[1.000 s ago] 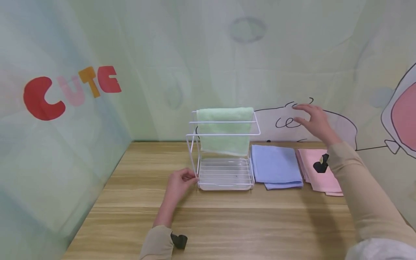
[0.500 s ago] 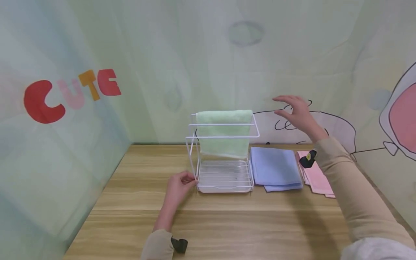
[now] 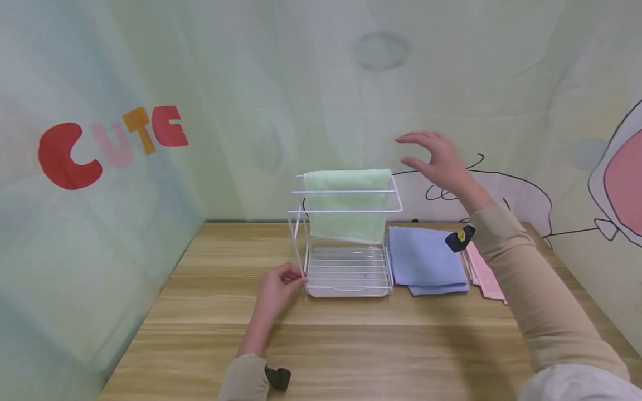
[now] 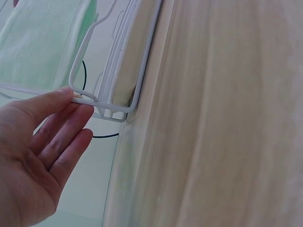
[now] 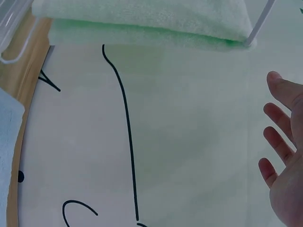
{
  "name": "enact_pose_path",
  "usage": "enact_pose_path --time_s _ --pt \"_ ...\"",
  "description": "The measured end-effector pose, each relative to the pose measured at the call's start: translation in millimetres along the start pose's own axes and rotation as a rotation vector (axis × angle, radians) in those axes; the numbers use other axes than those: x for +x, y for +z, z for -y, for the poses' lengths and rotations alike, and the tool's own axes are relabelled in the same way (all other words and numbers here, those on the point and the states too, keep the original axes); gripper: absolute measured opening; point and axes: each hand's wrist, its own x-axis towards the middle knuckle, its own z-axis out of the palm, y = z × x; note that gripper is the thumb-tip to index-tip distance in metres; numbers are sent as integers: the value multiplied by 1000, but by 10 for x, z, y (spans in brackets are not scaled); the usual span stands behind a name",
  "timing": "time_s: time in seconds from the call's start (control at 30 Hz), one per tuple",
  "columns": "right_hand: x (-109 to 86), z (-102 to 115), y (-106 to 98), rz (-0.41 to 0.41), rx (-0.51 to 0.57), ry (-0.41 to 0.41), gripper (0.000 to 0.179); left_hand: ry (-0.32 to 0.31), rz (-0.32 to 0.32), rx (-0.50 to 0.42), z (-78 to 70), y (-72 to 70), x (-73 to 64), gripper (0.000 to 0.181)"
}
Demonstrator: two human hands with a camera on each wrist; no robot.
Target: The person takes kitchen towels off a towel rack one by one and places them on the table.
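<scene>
A white wire towel rack (image 3: 346,211) stands on the table, a clear tray (image 3: 346,292) in its base. Over its rear top bar hangs a light green towel (image 3: 346,223), also seen in the left wrist view. My left hand (image 3: 275,287) pinches the rack's lower left front wire between thumb and fingers; the left wrist view shows the grip on the white wire (image 4: 111,106) up close. Up in the air right of the rack's top, my right hand (image 3: 441,161) holds nothing, thumb and fingers spread apart. In the right wrist view it sits near the green towel (image 5: 147,35).
A folded blue towel (image 3: 426,256) lies just right of the rack. Beyond it is a folded pink towel (image 3: 489,281), partly hidden by the right forearm. A printed curtain (image 3: 251,111) rises behind the wooden table (image 3: 351,351) and along its left side.
My right hand has moved left and upward, from above the pink towel toward the rack's top. The left hand keeps its hold on the rack.
</scene>
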Motion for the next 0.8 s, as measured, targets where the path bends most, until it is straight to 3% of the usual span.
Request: enact_pose_path --time_s 0.43,0.8 --pt "236 371 223 5 13 -100 38 -14 0 -4 -7 -7 4 7" --pt "333 604 434 62 57 -88 39 6 -6 -11 1 0 1 7"
